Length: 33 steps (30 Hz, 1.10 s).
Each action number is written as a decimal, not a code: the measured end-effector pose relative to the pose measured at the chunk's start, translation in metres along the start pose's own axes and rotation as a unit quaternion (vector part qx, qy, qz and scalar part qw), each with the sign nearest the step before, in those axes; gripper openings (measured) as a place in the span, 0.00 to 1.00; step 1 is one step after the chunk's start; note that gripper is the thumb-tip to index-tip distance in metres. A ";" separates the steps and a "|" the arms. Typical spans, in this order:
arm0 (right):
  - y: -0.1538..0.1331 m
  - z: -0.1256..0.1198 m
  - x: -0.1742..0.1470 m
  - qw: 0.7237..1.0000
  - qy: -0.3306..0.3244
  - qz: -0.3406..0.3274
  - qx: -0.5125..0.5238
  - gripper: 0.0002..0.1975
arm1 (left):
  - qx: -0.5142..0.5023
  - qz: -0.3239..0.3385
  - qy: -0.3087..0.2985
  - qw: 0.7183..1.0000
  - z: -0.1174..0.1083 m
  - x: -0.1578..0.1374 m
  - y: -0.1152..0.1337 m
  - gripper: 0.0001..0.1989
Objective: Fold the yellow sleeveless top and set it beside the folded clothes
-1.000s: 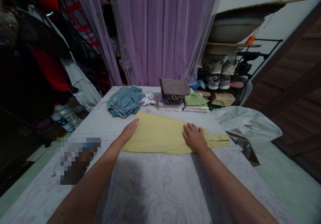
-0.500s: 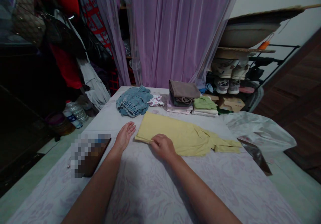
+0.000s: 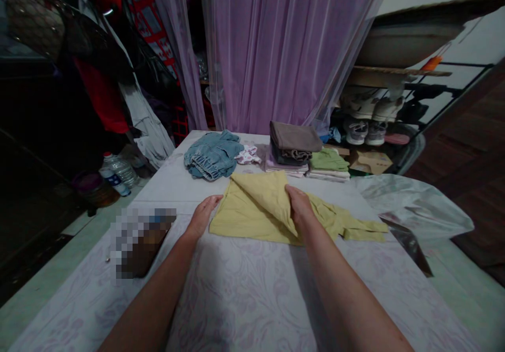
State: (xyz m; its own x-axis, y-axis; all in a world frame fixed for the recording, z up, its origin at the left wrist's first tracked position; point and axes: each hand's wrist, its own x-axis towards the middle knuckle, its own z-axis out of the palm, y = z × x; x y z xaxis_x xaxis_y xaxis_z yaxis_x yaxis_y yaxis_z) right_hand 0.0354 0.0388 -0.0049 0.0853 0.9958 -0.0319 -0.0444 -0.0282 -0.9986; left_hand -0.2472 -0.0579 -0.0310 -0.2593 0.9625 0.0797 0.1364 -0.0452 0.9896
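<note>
A yellow garment (image 3: 248,216) lies flat on the patterned sheet, with a narrow strip trailing to the right. My right hand (image 3: 299,204) grips its upper layer, which is lifted and folded back diagonally toward the right. At the garment's left edge is my left hand (image 3: 204,215), fingers stretched out and seemingly touching the cloth. Behind it sit a crumpled blue denim garment (image 3: 213,154) and a small white patterned cloth (image 3: 248,154).
A folded stack topped by a brown cloth (image 3: 295,136) stands at the back beside a green folded cloth (image 3: 329,159). Left of my arm lies a dark, partly pixelated object (image 3: 148,247). A clear plastic bag (image 3: 414,202) hangs by the right edge.
My right hand has moved right, pulling the garment's upper layer back from the near left corner. My left hand has shifted slightly right to the garment's edge. The view has tilted a little.
</note>
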 end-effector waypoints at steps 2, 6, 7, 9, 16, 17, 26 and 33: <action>-0.004 -0.020 0.017 0.998 0.054 0.010 -0.009 0.15 | 0.084 0.013 -0.020 0.996 0.001 -0.001 0.005 0.31; -0.002 -0.049 0.033 0.994 0.099 0.031 -0.038 0.10 | 0.306 0.095 -0.051 0.946 0.012 -0.004 0.017 0.20; 0.001 -0.052 0.033 0.993 0.101 0.035 -0.043 0.11 | 0.356 0.110 -0.045 0.927 0.016 -0.004 0.020 0.18; 0.008 -0.054 0.031 0.993 0.098 0.039 -0.049 0.12 | 0.433 0.103 -0.015 0.896 0.024 -0.002 0.026 0.19; 0.017 -0.052 0.036 0.994 0.082 0.032 -0.057 0.16 | 0.548 -0.008 0.006 0.836 0.041 0.020 0.043 0.24; 0.016 -0.052 0.039 0.994 0.085 0.030 -0.057 0.17 | 0.554 -0.010 0.003 0.832 0.042 0.022 0.045 0.23; 0.017 -0.049 0.047 0.992 0.116 0.024 -0.038 0.17 | 0.584 -0.009 -0.001 0.811 0.032 0.022 0.047 0.19; -0.012 -0.034 0.052 0.997 0.083 0.002 0.001 0.19 | 0.537 0.125 -0.172 0.817 0.077 0.023 0.038 0.16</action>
State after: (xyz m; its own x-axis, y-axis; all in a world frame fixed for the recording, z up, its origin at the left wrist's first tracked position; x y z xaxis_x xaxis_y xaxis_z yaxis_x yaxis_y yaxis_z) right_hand 0.0741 0.0879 0.0045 0.2488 0.9676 -0.0421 -0.0473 -0.0313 -0.9984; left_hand -0.1744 -0.0172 -0.0010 0.1643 0.9855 0.0425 0.9511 -0.1697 0.2581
